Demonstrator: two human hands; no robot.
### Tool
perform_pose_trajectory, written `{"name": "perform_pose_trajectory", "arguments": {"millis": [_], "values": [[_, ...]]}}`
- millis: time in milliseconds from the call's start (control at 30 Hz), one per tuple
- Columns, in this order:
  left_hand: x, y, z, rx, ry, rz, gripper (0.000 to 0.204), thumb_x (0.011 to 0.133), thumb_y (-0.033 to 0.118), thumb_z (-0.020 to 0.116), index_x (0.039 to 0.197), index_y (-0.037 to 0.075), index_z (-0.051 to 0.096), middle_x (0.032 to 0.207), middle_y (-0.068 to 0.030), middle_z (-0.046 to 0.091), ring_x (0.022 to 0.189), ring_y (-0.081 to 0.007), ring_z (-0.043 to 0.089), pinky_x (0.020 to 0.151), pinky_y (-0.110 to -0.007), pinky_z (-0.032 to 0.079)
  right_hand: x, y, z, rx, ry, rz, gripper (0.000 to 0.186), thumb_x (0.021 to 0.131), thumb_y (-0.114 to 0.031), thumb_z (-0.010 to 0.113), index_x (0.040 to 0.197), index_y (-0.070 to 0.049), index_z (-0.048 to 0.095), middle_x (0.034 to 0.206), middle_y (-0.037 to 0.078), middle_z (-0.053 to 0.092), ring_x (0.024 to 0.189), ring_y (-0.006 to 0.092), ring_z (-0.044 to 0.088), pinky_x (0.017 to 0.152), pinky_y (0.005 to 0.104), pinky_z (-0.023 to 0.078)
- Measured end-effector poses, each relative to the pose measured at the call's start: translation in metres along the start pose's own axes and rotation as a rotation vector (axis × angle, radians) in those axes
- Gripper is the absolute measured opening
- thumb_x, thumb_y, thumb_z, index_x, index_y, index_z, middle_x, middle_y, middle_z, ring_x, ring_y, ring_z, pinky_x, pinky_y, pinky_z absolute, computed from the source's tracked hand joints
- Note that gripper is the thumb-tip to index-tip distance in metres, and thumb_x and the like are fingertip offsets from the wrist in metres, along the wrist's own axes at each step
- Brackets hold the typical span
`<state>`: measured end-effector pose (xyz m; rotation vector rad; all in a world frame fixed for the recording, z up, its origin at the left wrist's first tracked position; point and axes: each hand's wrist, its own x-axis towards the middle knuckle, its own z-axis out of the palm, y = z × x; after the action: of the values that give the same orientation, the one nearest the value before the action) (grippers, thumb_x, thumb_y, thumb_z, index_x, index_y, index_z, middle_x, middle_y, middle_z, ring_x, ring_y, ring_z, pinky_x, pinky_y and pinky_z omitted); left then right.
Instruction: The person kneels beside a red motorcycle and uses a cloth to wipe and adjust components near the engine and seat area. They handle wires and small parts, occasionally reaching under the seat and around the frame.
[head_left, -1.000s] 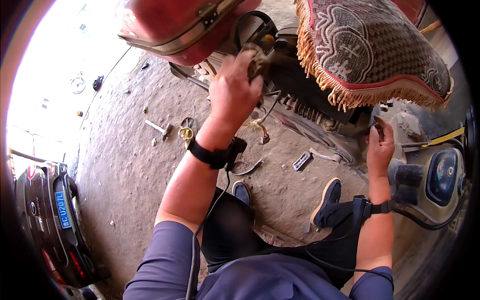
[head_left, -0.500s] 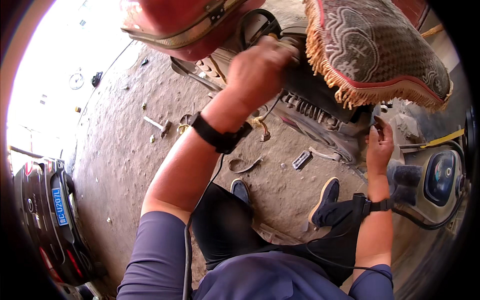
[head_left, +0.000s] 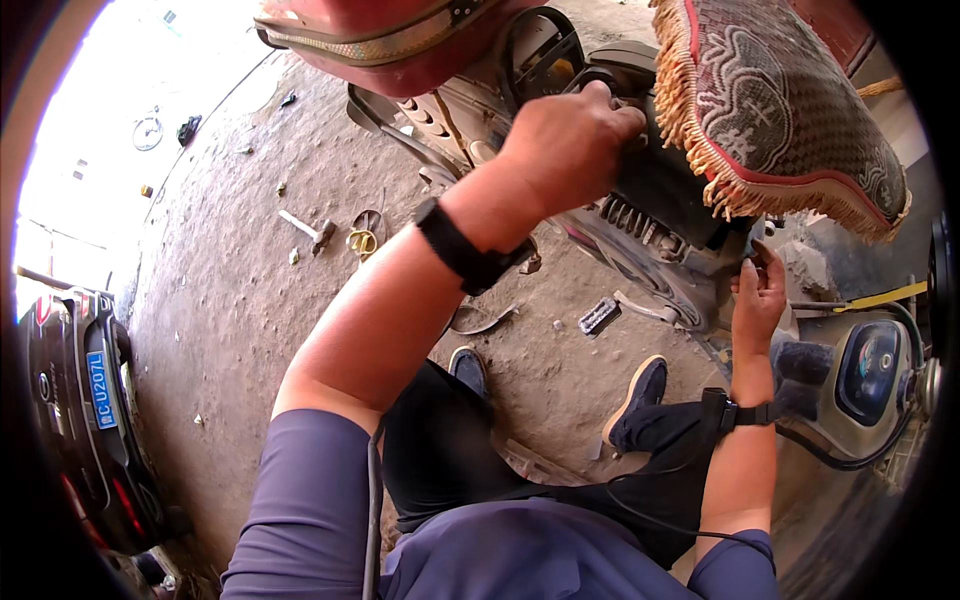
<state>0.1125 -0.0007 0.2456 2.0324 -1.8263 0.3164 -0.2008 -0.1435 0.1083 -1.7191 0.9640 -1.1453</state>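
My left hand (head_left: 575,145) reaches across a scooter, fingers curled on something I cannot make out among the black parts (head_left: 630,75) between the red rear box (head_left: 395,60) and the fringed, patterned seat cover (head_left: 765,130). A coiled spring shock absorber (head_left: 625,215) shows below that hand. My right hand (head_left: 758,290) is lower at the right, under the seat cover's edge, fingertips curled at a small part beside the scooter's body; what it grips is too small to tell. Straps with black devices sit on both wrists.
A hammer (head_left: 310,230), yellow-handled tool (head_left: 362,240), curved strap (head_left: 485,322) and small metal piece (head_left: 600,316) lie on rough ground (head_left: 230,350). A black car (head_left: 75,420) stands at the left. A grey machine with a dark display (head_left: 865,370) is at my right.
My left hand has moved rightward over the scooter's black parts; the crumpled brown item seen in it earlier is now hidden. The view has shifted slightly. My right hand stays at the same spot.
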Motion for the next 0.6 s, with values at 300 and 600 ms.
{"name": "perform_pose_trajectory", "arguments": {"millis": [300, 600], "values": [[-0.001, -0.053, -0.004, 0.109, -0.143, -0.312, 0.040, 0.087, 0.024, 0.066, 0.126, 0.017, 0.068, 0.115, -0.0214, 0.066, 0.103, -0.0376, 0.069, 0.088, -0.048, 0.056, 0.001, 0.004, -0.002, -0.031, -0.023, -0.038, 0.032, 0.102, -0.009, 0.059, 0.133, -0.003, 0.062, 0.100, -0.001, 0.063, 0.074, 0.0031, 0.054, 0.065, 0.0220, 0.047], [0.052, -0.067, 0.013, -0.693, 0.352, -0.293, 0.038, 0.091, 0.019, 0.067, 0.124, -0.002, 0.065, 0.107, -0.0120, 0.074, 0.093, -0.0181, 0.070, 0.084, -0.033, 0.055, 0.002, 0.001, -0.001, 0.000, -0.028, 0.003, 0.034, 0.101, -0.010, 0.059, 0.135, -0.003, 0.060, 0.105, -0.002, 0.063, 0.076, 0.0023, 0.054, 0.065, 0.0198, 0.047]]}}
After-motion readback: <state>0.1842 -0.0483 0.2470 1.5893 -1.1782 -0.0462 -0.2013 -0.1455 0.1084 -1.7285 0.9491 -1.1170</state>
